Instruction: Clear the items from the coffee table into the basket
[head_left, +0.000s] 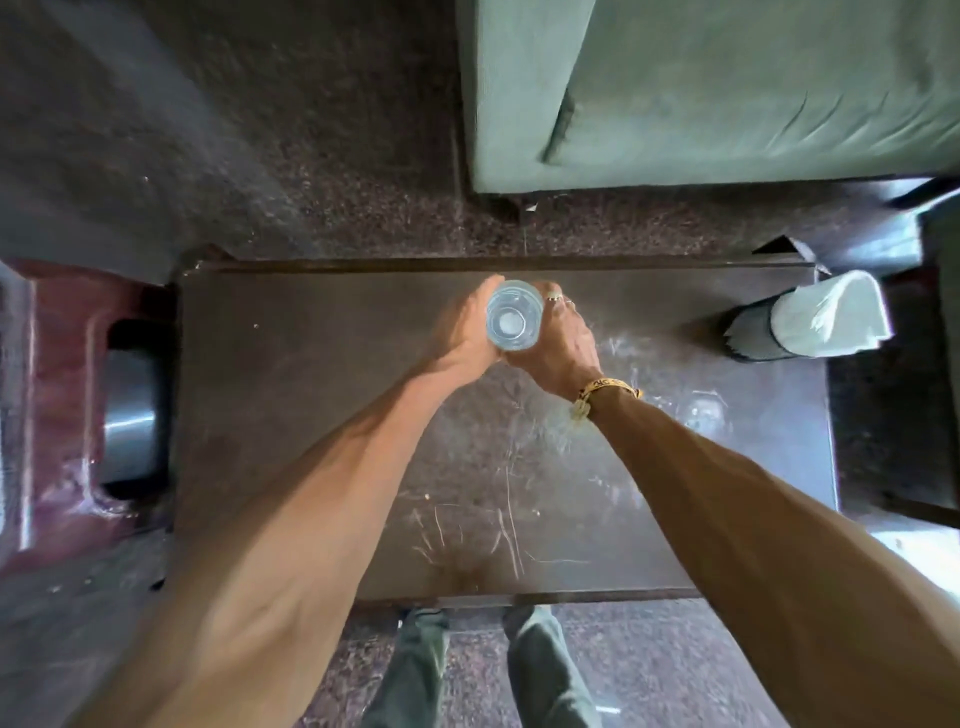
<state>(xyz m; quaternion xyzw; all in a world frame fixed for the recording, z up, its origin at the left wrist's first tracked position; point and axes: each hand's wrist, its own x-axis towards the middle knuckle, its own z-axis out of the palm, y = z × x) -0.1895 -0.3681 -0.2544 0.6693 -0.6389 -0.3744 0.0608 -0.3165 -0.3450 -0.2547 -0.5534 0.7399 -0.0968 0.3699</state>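
Observation:
A clear drinking glass (513, 315) stands near the far edge of the dark scratched coffee table (322, 395), seen from straight above. My left hand (467, 327) wraps its left side and my right hand (558, 340) wraps its right side, so both hold it between them. A black holder with white napkins (810, 319) stands at the table's far right corner. A maroon basket (57, 415) with a shiny metal vessel (130, 415) inside sits on the floor to the left of the table.
A green sofa (727, 88) stands beyond the table at the upper right. Dark speckled floor surrounds the table. My legs in grey trousers (540, 670) show below the table's near edge. A dark piece of furniture stands at the far right.

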